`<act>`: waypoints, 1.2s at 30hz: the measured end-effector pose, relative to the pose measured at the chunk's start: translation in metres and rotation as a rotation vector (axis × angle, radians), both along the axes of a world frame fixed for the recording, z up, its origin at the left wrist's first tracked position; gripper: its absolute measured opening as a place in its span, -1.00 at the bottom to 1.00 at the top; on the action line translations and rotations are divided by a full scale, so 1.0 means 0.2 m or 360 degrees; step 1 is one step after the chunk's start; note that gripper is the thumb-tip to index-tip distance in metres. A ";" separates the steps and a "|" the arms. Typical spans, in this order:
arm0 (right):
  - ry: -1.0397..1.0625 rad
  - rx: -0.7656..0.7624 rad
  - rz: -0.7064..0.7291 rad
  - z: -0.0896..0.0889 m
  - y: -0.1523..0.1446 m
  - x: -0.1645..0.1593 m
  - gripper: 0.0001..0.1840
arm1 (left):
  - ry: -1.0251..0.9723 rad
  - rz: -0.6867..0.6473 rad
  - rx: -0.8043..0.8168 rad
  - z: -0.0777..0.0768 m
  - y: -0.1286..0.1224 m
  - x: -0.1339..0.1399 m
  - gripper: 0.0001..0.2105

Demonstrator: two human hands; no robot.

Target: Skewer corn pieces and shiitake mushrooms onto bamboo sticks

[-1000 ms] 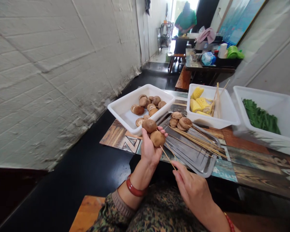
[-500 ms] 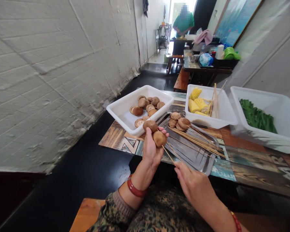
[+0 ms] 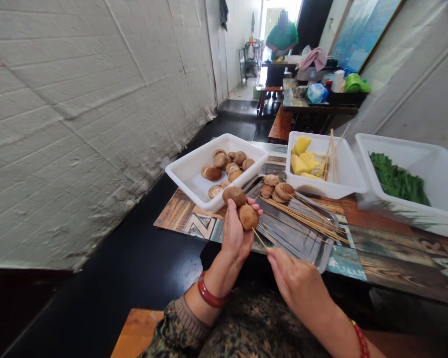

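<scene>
My left hand (image 3: 236,233) is wrapped round two brown mushrooms (image 3: 248,217), one above the other. A thin wooden skewer (image 3: 260,239) runs into the lower mushroom, and my right hand (image 3: 293,273) pinches its near end. Just beyond, a metal tray (image 3: 283,233) holds skewered mushrooms (image 3: 284,191) and a bundle of bare skewers (image 3: 309,219). Loose mushrooms (image 3: 221,160) lie in a white tub (image 3: 184,176) behind my left hand.
Another white tub (image 3: 324,186) contains corn pieces (image 3: 306,161) and upright skewers; a third tub (image 3: 414,219) at right has green leafy vegetables (image 3: 399,179). A person in green (image 3: 282,37) stands at a far table. The wall (image 3: 78,124) runs along the left.
My right hand and the skewer's near end have moved slightly closer to the mushrooms. Both hands keep their grip.
</scene>
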State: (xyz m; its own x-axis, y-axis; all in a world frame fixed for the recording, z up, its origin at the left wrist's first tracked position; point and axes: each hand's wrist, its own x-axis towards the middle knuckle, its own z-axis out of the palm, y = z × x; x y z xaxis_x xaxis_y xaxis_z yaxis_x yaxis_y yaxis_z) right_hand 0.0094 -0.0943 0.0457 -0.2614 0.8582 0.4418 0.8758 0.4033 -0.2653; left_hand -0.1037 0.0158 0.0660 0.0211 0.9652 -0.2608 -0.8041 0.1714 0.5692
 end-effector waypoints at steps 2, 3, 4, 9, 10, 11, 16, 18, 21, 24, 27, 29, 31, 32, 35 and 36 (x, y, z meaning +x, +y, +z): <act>0.0019 -0.0003 0.0011 0.00 0.00 0.00 -0.68 | -0.0009 -0.0009 -0.0002 0.00 0.00 0.00 -0.58; 0.0029 -0.0001 0.0016 0.00 0.01 -0.01 -0.68 | -0.0012 -0.0016 -0.0004 0.00 0.00 0.00 -0.58; 0.0040 0.0002 0.0020 0.00 0.01 -0.01 -0.68 | -0.0014 -0.0022 -0.0005 0.00 0.00 0.00 -0.57; 0.0071 0.0025 0.0032 0.01 0.02 -0.03 -0.66 | 0.0006 -0.0001 0.0000 0.00 0.00 0.00 -0.53; 0.0070 0.0023 0.0034 0.01 0.02 -0.03 -0.66 | 0.0010 -0.0001 -0.0002 0.00 0.00 -0.01 -0.53; 0.0070 0.0021 0.0035 0.01 0.03 -0.03 -0.66 | 0.0014 -0.0003 -0.0004 0.00 0.00 -0.01 -0.52; 0.0109 0.0011 0.0017 0.00 0.04 -0.04 -0.65 | 0.0024 -0.0015 -0.0014 0.00 -0.01 -0.01 -0.52; 0.0114 -0.0009 0.0021 -0.01 0.04 -0.04 -0.65 | 0.0029 -0.0005 -0.0020 -0.01 -0.01 -0.01 -0.52; 0.0113 -0.0032 0.0030 -0.01 0.04 -0.05 -0.65 | 0.0032 0.0005 -0.0022 -0.01 -0.01 -0.02 -0.53; 0.0125 -0.0024 0.0029 -0.01 0.04 -0.05 -0.64 | 0.0035 0.0004 -0.0025 -0.01 -0.02 -0.02 -0.54; 0.0134 -0.0044 0.0043 -0.02 0.05 -0.06 -0.64 | 0.0036 -0.0008 -0.0020 -0.02 -0.02 -0.02 -0.53; 0.0142 -0.0059 0.0041 -0.02 0.05 -0.07 -0.64 | 0.0044 0.0000 -0.0012 -0.02 -0.03 -0.02 -0.52; 0.0151 -0.0059 0.0032 -0.02 0.06 -0.07 -0.64 | 0.0054 0.0012 -0.0009 -0.03 -0.04 -0.01 -0.53; 0.0151 -0.0055 0.0024 -0.03 0.07 -0.07 -0.65 | 0.0056 -0.0002 -0.0010 -0.04 -0.04 -0.01 -0.53; 0.0134 -0.0038 0.0003 -0.03 0.08 -0.07 -0.67 | 0.0044 -0.0091 -0.0023 -0.05 -0.06 0.01 -0.52; 0.0130 -0.0034 0.0002 -0.03 0.09 -0.07 -0.67 | 0.0040 -0.0109 -0.0024 -0.05 -0.06 0.01 -0.52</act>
State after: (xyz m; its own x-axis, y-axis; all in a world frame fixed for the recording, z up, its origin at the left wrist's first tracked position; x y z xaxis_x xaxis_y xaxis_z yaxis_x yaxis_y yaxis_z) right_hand -0.0048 -0.0773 0.0406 -0.2264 0.8673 0.4433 0.8504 0.3979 -0.3443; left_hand -0.1023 0.0037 0.0553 0.0799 0.9577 -0.2764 -0.7757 0.2339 0.5861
